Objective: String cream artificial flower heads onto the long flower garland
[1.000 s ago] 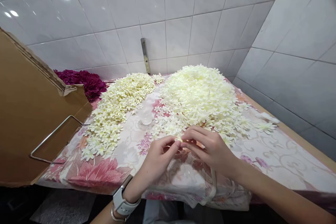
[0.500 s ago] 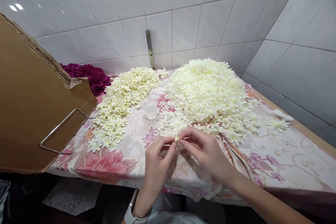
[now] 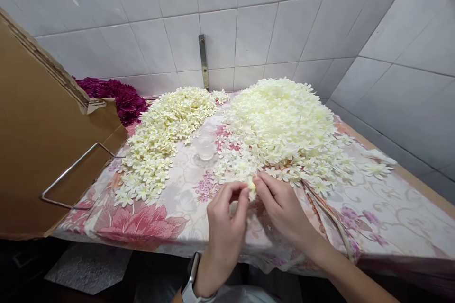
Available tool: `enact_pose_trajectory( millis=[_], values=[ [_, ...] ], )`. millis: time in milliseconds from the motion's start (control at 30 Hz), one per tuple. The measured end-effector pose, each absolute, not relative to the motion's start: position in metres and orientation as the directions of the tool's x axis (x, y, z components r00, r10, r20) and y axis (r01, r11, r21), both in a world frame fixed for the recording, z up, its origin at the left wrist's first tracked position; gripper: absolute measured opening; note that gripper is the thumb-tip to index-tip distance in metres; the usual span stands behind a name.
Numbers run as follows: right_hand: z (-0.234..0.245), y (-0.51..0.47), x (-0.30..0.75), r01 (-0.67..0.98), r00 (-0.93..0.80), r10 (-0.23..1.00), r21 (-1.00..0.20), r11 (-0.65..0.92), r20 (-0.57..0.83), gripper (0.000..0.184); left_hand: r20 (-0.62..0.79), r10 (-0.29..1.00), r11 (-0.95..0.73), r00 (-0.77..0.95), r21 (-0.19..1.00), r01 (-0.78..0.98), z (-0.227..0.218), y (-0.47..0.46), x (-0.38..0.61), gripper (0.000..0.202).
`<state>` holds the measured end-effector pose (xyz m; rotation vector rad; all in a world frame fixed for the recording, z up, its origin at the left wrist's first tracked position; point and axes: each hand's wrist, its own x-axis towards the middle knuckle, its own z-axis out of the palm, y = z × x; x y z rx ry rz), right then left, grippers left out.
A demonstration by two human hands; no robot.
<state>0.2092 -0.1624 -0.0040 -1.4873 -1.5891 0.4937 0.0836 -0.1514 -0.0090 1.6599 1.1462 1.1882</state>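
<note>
Between the two hands, just above the near part of the table, is a small white artificial-looking flower with a pale yellow centre (image 3: 252,185), partly covered by fingers. The bare right hand (image 3: 282,206) pinches it from the right, thumb and forefinger pressed together at its edge. The bare left hand (image 3: 227,220) is at its other side, thumb and forefinger curled toward each other with their tips close; whether these tips grip the flower or only sit just beside it, I cannot tell. The hands are near each other, wrists apart, and a pale-strapped watch (image 3: 191,277) is on the left wrist.

Right behind the fingers spreads a large, loose heap of white-and-yellow flowers (image 3: 280,120). To its left, across a narrow strip of cloth, lies a longer, lower pile of cream-yellow flowers (image 3: 176,116), with a small clear round container (image 3: 205,149) in the gap between. All rest on a pink-and-white floral tablecloth (image 3: 398,213). A pale cord-like strip (image 3: 336,227) runs over the cloth beside the right forearm. At far left stands an open brown cardboard box (image 3: 46,151), a bent metal wire handle (image 3: 73,170) before it and a deep purple mass of petals (image 3: 122,99) behind. A slim metal bracket (image 3: 204,61) stands upright against the white-tiled wall (image 3: 254,33).
</note>
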Motion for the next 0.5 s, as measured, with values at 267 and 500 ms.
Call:
enact_pose_trajectory(
  millis=[267,500],
  values=[
    [0.000,-0.165,0.210,0.439,0.063,0.974,-0.883,0.167,0.216,0.031,0.259,0.954,-0.288,0.148,0.929,0.231,-0.007,-0.151,0.084,0.012],
    [0.004,-0.165,0.218,0.048,0.102,0.994,-0.998,0.039,0.044,0.030,0.216,0.974,-0.201,-0.072,0.964,0.175,-0.005,-0.156,0.077,0.019]
  ],
)
